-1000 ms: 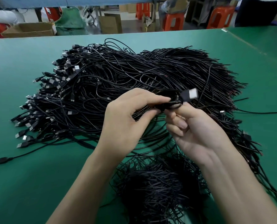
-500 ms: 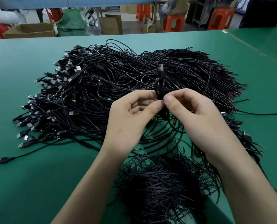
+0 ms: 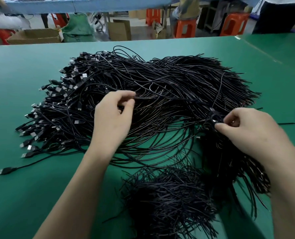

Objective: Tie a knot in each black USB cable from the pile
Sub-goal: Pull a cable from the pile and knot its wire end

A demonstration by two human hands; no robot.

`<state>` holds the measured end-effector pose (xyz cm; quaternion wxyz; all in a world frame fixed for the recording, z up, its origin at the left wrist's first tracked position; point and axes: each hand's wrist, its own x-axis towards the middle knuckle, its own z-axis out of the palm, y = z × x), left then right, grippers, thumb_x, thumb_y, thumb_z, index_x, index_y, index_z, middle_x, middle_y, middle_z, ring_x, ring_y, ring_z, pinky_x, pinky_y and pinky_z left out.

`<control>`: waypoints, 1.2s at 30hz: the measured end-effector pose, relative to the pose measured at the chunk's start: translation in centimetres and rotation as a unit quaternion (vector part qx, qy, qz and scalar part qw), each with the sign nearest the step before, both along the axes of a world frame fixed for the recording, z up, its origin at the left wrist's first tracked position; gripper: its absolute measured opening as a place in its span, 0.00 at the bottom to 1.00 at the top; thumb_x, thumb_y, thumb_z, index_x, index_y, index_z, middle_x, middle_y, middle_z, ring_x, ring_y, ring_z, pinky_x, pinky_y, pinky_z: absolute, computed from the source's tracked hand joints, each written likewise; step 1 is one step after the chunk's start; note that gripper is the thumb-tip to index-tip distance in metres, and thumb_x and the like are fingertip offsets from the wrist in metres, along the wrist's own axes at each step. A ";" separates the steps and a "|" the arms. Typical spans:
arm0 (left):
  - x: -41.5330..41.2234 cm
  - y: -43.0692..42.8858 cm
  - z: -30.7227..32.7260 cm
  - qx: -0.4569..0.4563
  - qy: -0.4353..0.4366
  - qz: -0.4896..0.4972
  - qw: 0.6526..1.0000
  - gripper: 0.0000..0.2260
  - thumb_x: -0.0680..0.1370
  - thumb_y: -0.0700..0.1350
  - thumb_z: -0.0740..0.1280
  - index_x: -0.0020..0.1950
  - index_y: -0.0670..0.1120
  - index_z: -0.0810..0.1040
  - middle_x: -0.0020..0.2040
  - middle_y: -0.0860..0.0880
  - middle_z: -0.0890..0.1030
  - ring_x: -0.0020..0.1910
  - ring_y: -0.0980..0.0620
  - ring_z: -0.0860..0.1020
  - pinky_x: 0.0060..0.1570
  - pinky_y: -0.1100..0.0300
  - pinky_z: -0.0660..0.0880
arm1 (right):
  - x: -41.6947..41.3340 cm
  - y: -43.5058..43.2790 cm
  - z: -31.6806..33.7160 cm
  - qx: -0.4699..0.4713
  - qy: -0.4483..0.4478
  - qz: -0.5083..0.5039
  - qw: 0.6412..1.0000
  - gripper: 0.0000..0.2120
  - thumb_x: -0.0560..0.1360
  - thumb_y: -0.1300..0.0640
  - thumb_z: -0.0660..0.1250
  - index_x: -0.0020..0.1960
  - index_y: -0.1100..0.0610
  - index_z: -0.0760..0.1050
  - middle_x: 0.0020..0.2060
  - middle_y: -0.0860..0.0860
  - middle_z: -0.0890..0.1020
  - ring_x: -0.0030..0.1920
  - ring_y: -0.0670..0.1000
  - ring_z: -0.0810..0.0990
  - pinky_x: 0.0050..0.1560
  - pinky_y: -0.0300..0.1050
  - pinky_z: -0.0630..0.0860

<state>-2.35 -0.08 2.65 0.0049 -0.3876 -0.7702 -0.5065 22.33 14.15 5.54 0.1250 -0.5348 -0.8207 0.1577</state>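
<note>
A big pile of black USB cables (image 3: 160, 87) spreads over the green table (image 3: 31, 195), with the plugs fanned out to the left. My left hand (image 3: 112, 121) is over the pile's middle, its thumb and forefinger pinching a strand on top. Out at the pile's right edge, my right hand (image 3: 250, 131) pinches a knotted cable (image 3: 214, 116) by its small coil. That cable's thin tail rises up over the pile.
A heap of black cables (image 3: 232, 166) lies under my right hand, and a bristly bundle of cable ends (image 3: 169, 200) sits near the front edge. One stray plug (image 3: 5, 170) lies at the left. Cardboard boxes (image 3: 34, 36) and orange stools (image 3: 185, 28) stand beyond the table.
My hands have parted. The right one carried the knotted cable to the right side, and the left one let go of it and moved left onto the pile.
</note>
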 end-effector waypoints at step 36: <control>4.3 -0.9 4.7 0.016 -0.085 -0.284 0.955 0.13 0.83 0.39 0.69 0.64 0.51 0.85 0.48 0.56 0.87 0.47 0.60 0.83 0.44 0.63 0.79 | -7.7 -7.1 -1.0 -0.440 0.494 0.217 0.718 0.30 0.75 0.31 0.52 0.60 0.49 0.81 0.54 0.49 0.87 0.55 0.47 0.84 0.60 0.49 0.78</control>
